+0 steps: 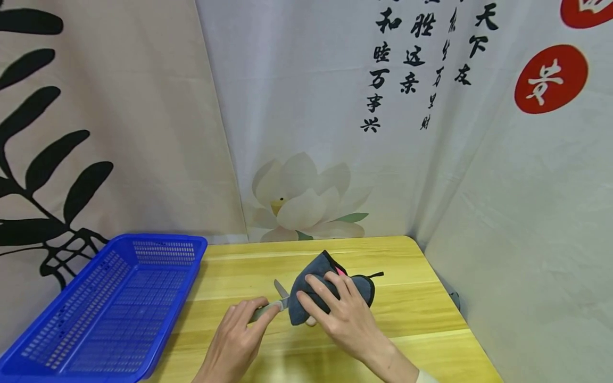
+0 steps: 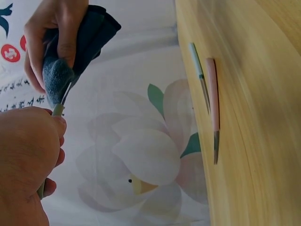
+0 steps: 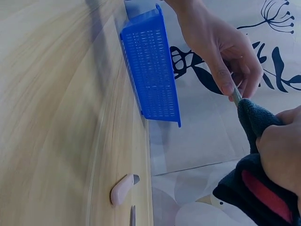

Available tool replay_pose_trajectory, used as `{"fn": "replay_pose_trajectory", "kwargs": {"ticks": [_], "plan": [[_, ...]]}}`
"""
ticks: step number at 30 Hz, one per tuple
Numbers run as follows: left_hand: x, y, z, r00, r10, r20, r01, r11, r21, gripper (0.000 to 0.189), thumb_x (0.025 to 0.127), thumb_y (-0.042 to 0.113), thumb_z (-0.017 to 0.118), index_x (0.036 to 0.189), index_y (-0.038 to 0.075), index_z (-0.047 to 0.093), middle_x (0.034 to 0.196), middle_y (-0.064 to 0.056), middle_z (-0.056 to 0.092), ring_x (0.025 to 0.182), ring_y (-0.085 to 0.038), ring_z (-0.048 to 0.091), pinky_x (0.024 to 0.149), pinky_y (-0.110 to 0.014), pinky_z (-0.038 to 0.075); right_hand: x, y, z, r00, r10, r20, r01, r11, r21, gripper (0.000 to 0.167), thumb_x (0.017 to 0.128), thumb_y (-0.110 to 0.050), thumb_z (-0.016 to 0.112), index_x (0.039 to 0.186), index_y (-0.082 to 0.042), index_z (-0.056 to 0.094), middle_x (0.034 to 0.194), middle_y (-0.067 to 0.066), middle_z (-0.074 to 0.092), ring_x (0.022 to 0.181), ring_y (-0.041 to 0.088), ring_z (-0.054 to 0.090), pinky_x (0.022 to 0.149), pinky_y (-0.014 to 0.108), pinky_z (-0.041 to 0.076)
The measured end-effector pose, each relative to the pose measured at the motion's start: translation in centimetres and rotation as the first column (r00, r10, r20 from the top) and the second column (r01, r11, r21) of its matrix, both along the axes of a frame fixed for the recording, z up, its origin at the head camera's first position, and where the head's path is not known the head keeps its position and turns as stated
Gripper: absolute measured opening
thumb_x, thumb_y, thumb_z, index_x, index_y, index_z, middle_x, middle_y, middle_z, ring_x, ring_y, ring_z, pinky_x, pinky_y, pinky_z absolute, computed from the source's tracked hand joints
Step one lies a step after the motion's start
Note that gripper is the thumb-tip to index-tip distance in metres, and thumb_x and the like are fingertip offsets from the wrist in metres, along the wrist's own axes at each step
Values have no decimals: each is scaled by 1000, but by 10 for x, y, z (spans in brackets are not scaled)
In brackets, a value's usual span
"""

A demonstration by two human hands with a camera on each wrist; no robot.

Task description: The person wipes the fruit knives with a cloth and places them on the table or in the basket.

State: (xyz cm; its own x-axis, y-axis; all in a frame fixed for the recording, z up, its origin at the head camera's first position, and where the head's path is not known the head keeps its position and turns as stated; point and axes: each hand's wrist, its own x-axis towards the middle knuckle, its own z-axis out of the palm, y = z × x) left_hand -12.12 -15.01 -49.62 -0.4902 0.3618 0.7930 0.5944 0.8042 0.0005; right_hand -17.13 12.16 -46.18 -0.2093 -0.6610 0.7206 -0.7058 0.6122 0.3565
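Observation:
My left hand (image 1: 237, 335) grips the grey-green handle (image 1: 261, 313) of a slim knife, with a bit of its metal (image 1: 285, 302) showing. The rest of its blade is hidden in a dark blue cloth (image 1: 311, 274) with black edging and a pink patch. My right hand (image 1: 346, 318) holds this cloth, fingers spread over its top in the head view. In the left wrist view the cloth is folded about the blade, raised above the table. Beneath the hands lie a pink-handled knife (image 2: 213, 94) and a pale green-handled one (image 2: 196, 63), side by side.
A blue plastic basket (image 1: 165, 330) with perforated walls stands left of the hands. The wood-grain table (image 1: 407, 314) ends at a printed curtain (image 1: 306, 106) behind, and another pale cloth wall (image 1: 536, 223) rises at the right.

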Motion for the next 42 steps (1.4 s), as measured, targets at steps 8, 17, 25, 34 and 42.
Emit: {"fn": "replay_pose_trajectory", "kwargs": {"ticks": [8,17,25,34,42], "plan": [[3,-2,1,999,32,26,-32,999,-16,57,126,28,25,124,20,82,113,-3,75,91,-17,65,72,-31,50,-3,5,1,1000,-18,23,18,1000,2,45,119,-9,40,141,-23,77,150,11,71,121,37,64,99,52,57],[3,-4,2,1000,20,0,-20,1000,-14,54,126,26,27,124,20,81,111,-3,74,89,-18,65,71,-30,49,-7,11,0,998,-35,44,35,999,-1,48,120,-9,35,141,-22,76,150,13,70,120,37,63,99,53,58],[5,-8,1,1000,25,8,-24,999,-21,54,126,28,28,123,19,82,111,-3,75,91,-17,65,71,-28,48,-11,14,0,998,-40,48,41,999,-8,48,111,-3,42,140,-21,76,150,14,70,119,39,63,98,54,59],[5,-10,1,1000,13,-10,-13,1000,-14,53,126,28,30,122,18,82,110,-5,75,90,-17,65,71,-28,49,-14,17,0,997,-50,54,51,998,-22,50,108,0,42,137,-20,77,148,14,70,118,40,63,100,56,58],[3,-14,4,997,-20,-73,21,1000,20,48,126,25,35,125,17,82,111,-6,76,89,-21,66,69,-29,48,-21,29,7,993,-95,68,97,995,-31,50,108,2,41,135,-18,78,146,16,70,120,44,63,98,58,59]]}}
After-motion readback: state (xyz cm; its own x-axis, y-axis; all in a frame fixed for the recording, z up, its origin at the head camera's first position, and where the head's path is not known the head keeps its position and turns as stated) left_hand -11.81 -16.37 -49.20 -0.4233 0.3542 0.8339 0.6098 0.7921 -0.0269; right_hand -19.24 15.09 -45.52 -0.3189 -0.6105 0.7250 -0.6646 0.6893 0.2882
